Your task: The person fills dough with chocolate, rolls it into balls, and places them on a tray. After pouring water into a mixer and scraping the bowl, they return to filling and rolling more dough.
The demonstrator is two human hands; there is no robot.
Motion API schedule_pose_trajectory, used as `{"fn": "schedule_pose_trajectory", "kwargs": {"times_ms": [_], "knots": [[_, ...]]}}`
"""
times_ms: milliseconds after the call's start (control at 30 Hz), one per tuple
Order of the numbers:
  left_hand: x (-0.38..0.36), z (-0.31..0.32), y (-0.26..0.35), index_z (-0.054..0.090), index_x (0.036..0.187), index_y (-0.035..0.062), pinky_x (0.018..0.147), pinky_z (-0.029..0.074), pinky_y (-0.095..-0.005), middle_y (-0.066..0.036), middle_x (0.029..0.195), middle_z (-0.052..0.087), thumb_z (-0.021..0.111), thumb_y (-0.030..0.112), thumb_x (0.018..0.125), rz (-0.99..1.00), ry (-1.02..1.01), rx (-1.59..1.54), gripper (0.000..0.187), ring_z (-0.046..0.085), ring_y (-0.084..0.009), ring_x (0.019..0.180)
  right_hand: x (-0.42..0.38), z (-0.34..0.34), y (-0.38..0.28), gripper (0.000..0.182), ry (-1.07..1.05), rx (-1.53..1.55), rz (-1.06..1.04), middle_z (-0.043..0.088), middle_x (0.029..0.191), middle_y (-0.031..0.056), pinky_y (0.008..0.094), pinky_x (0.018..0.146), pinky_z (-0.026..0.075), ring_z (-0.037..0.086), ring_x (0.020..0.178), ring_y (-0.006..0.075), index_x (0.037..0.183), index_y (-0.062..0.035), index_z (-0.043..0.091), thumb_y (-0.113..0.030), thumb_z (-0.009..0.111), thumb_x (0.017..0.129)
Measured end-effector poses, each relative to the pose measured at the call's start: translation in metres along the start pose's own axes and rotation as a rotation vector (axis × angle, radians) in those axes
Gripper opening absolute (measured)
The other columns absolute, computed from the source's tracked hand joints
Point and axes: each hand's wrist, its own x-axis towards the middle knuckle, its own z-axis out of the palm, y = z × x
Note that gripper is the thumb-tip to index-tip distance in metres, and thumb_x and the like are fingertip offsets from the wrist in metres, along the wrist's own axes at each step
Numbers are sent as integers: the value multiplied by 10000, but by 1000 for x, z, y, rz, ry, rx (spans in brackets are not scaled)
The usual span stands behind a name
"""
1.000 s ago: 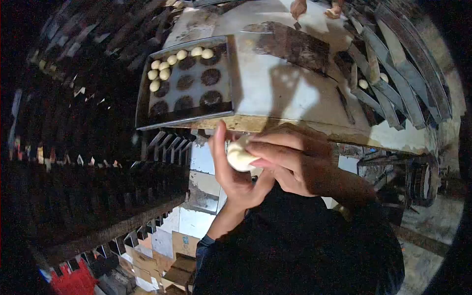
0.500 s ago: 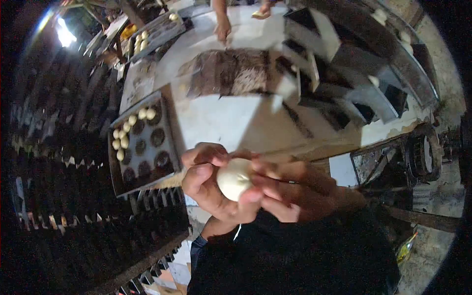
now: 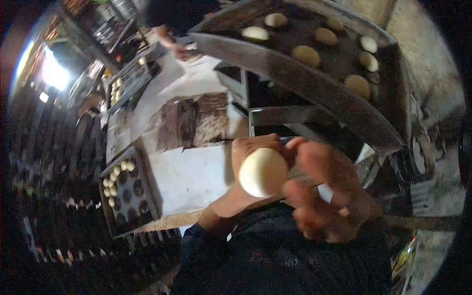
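Note:
A smooth, pale dough ball (image 3: 256, 173) sits in my left hand (image 3: 242, 148), whose fingers curl around its far side. My right hand (image 3: 327, 189) is just to the right of the dough ball, blurred by motion. Its fingers are bent but apart, with nothing seen between them. Both hands are in front of my dark shirt, above the near side of the table. Part of my left palm is hidden behind the ball.
A large deep tray (image 3: 314, 73) with several dough balls stands at upper right, over dark metal pans (image 3: 280, 115). On the left lies a tray (image 3: 155, 194) with round hollows and small dough balls. Dark filling (image 3: 184, 120) covers mid-table. A co-worker's hand (image 3: 179, 50) is beyond.
My right hand has come off the dough ball, which stays in my left hand. The ball's pinched side no longer shows. My view has swung right, bringing the large tray into sight.

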Motion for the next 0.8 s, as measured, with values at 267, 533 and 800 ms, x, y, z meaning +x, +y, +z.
{"fn": "schedule_pose_trajectory", "kwargs": {"times_ms": [267,533,800], "knots": [[70,18,48,546,1074,-31,591,412,-278,-36,856,495,893,223,603,-120,-364,-348,638,459,-141,628,57,-72,57,245,-187,15,-89,600,975,142,371,793,534,618,886,285,1057,0,566,-208,551,928],[70,-26,31,587,1131,10,523,386,-257,-50,838,492,868,154,670,-22,-81,-304,560,437,-106,642,146,-32,326,333,-115,-109,469,655,965,88,311,830,456,592,920,176,1064,-8,615,-277,425,1011],[-1,-53,-9,532,847,69,577,377,-289,-44,771,490,858,219,642,-5,284,-136,413,442,-156,627,117,32,404,570,-769,-128,434,394,1423,211,394,1093,306,384,1312,322,1456,-73,302,-413,378,1005]]}}
